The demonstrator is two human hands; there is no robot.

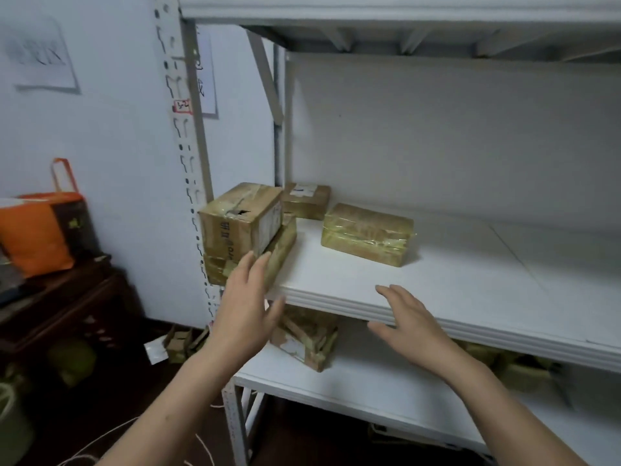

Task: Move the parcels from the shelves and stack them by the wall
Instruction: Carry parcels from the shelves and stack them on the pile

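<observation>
On the white metal rack (188,156), the middle shelf (453,280) carried four brown cardboard parcels, all wound with yellowish clear tape. At its left front corner the tall box (240,220), with a torn hole on top and a white label on its side, sat on the flat box (280,253). Near it lay the wrapped parcel (368,233), low, long and shiny with tape. Behind, close to the back panel, stood the small parcel (305,200) with a white label. On the lower shelf (369,391) lay one crumpled parcel (305,338). The left hand (245,307) reached with straight fingers toward the flat box; whether it touched was not clear. The right hand (406,317) hovered spread before the shelf edge, holding nothing.
</observation>
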